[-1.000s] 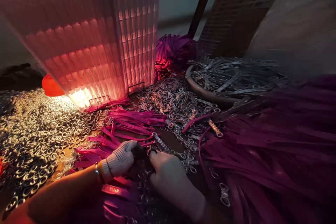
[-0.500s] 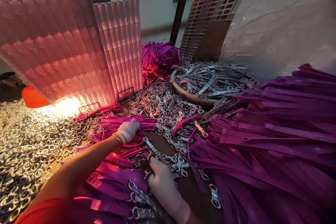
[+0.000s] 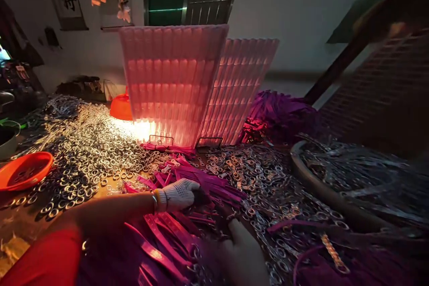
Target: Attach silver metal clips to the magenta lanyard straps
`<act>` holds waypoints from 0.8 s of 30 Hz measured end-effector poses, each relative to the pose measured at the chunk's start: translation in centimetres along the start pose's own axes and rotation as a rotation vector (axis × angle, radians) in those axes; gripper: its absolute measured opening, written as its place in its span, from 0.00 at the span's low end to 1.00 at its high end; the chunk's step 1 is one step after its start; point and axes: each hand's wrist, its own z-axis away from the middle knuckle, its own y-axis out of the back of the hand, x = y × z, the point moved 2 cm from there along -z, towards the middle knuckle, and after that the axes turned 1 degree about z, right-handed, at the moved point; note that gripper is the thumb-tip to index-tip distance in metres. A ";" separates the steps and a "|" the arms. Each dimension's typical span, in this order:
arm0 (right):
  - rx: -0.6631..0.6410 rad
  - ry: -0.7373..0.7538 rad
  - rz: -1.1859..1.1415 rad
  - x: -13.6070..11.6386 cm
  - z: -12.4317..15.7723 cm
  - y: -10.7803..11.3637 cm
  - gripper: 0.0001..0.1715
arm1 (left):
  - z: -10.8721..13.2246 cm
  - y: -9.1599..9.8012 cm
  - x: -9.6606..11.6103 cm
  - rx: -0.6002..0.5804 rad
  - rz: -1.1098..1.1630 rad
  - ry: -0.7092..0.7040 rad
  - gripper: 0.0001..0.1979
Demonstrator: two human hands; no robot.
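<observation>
My left hand, in a white dotted glove with a yellow cuff, lies over magenta straps near the middle of the view. Its fingertips bend down into shadow, so I cannot see what they hold. Lower and to the right, my right hand is dim and blurred. Its thumb tip is beside a small metal piece, and the rest of its fingers are hidden. More magenta straps with metal rings at their ends lie below the left hand. Silvery ringed links are heaped beyond both hands.
Two ribbed translucent panels stand upright on wire stands behind the straps. An orange lamp glows beside a large heap of metal rings. At the left is an orange bowl; a round basin of metal strips sits right.
The view has swung left, so things appear farther right and the orange bowl shows. The gloved left hand's fingers now point down into shadow among the straps, closer to the right hand.
</observation>
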 end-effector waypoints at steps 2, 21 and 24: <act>0.009 0.051 0.167 -1.8 0.0 0.4 0.11 | 2.6 -0.1 0.5 -0.033 0.143 0.042 0.16; -0.268 0.140 0.464 -4.8 3.2 0.1 0.18 | 11.6 -1.1 -1.7 -0.002 -0.134 -0.056 0.19; -0.370 0.101 0.523 -5.5 3.1 -0.1 0.17 | 12.5 -1.1 -1.5 0.049 -0.188 -0.058 0.17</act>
